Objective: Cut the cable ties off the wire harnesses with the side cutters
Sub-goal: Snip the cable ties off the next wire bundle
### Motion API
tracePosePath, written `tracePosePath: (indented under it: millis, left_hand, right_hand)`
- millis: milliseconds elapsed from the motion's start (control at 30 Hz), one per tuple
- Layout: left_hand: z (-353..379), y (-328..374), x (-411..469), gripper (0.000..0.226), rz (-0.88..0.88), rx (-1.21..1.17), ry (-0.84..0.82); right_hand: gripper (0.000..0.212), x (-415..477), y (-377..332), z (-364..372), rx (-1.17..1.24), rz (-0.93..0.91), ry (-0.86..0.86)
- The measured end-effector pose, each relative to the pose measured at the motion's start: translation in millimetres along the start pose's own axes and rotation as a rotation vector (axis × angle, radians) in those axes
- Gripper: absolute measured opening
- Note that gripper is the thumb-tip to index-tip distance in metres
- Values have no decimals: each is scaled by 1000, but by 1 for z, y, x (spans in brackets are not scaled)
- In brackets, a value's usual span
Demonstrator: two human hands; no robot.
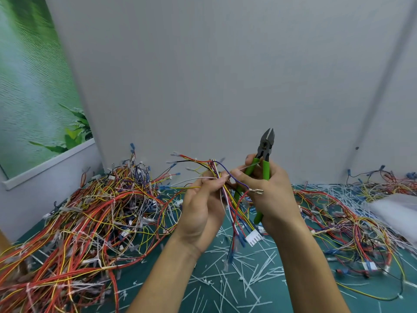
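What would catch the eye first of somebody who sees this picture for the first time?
First the green-handled side cutters, held tip-up in the right hand at the centre, beside the wire harness that the left hand grips. Then the big tangled pile of harnesses, red, yellow and white, on the left of the table, and the many white cut cable ties strewn over the green mat in front.

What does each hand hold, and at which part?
Left hand grips a wire harness mid-length; right hand holds the side cutters by their green handles.
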State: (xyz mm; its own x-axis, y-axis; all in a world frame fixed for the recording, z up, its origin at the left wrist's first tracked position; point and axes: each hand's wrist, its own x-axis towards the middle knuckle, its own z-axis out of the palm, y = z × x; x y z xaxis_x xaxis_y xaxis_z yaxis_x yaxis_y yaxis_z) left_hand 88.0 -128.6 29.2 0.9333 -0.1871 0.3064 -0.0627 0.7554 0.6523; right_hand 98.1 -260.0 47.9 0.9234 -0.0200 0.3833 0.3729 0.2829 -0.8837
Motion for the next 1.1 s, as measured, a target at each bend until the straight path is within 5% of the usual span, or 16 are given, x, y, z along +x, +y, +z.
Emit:
tracePosePath:
  millis: [200,367,600,833,1100]
  left_hand:
    - [-5,-4,4,49,-4,14,-19]
    - [-8,-1,4,24,-6,70,10]
    - [-13,4,8,29,-26,203,34]
    - [-25,6,10,29,160,516,120]
    - [-34,25,11,14,420,789,85]
  right_hand:
    - [29,1,-2,-1,118,73,30]
    - [28,4,-1,-4,78,75,101]
    - [27,8,-1,-11,-12,16,126]
    - [18,6,-3,-17,-75,75,106]
    - [10,7,-3,-31,-538,58,52]
